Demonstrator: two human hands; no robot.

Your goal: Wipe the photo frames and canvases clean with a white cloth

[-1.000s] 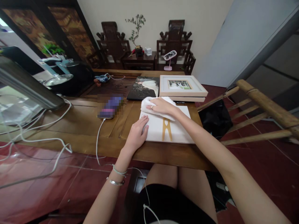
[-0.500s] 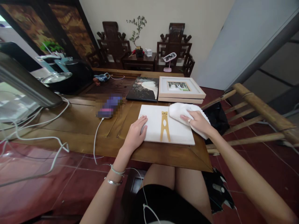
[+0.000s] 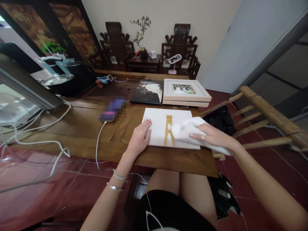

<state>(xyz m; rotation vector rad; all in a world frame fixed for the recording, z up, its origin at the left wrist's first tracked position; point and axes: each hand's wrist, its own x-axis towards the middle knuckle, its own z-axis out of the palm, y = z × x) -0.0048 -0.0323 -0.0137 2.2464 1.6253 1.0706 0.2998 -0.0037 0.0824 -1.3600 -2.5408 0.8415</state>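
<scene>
A white rectangular board (image 3: 156, 130) with a long-legged yellow cat figure (image 3: 167, 123) on it lies flat near the table's front edge. My left hand (image 3: 139, 136) rests on the board's left edge, fingers stretched out, holding nothing. In my right hand (image 3: 208, 136) is a fluffy white cloth (image 3: 186, 128), gripped with the fingers bent over it. The cloth lies against the right part of the board, touching the cat's right side and covering the board's right edge.
Behind the board are a dark photo panel (image 3: 148, 91) and stacked pale wooden picture frames (image 3: 187, 94). A phone (image 3: 112, 110) with a white cable (image 3: 98, 144) lies on the wooden table (image 3: 84, 134) to the left. A bamboo chair (image 3: 264, 112) stands at the right.
My right hand has drawn the cloth from the board's upper right corner down toward me, up against the cat figure. My left hand stays in place.
</scene>
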